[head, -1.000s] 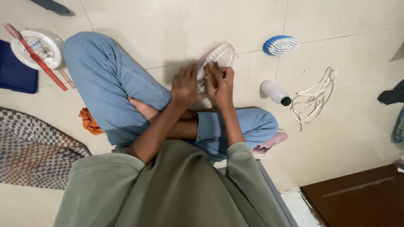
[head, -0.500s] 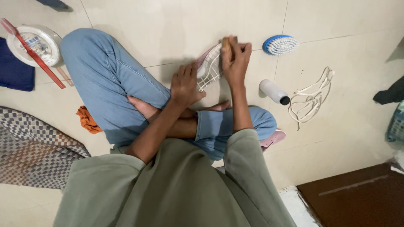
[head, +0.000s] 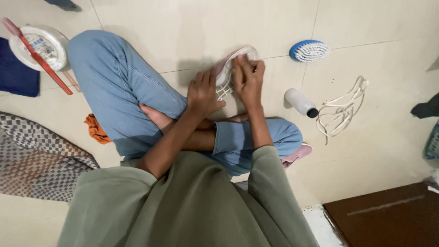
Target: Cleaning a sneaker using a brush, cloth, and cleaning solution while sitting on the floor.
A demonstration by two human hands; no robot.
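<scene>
Head view: ridged white-soled shoe (head: 227, 73)

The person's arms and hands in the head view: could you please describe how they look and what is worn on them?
Both arms wear loose sage-green sleeves pushed up to about the elbows, leaving the forearms bare. The left hand and right hand are bare: no gloves, watch or rings show.

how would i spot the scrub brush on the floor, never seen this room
Start at the shoe in both hands, sole up, ahead of the crossed legs. Look further right, past a tile seam: the scrub brush lies alone, blue-backed with white bristles, beyond the white bottle and laces.
</scene>
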